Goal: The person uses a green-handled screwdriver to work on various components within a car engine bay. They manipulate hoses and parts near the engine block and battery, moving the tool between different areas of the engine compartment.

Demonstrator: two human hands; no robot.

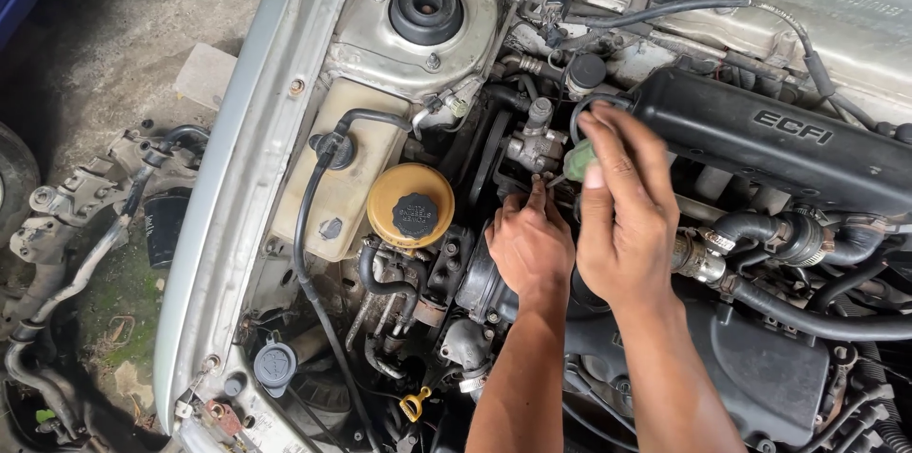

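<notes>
**Screwdriver work at the pump body**

Both forearms enter from the bottom edge and meet beside the metal pump body (534,144). Right hand (622,206) closes its grip around a green-handled screwdriver (577,160), just right of the pump body; the tip is hidden. Left hand (529,246) lies just below the pump body, fingertips pinched at a small part, too small to identify. Keep the shaft in line with the fastener; steady it with the left fingertips. Yellow reservoir cap (409,205) sits left of the pump body.
</notes>
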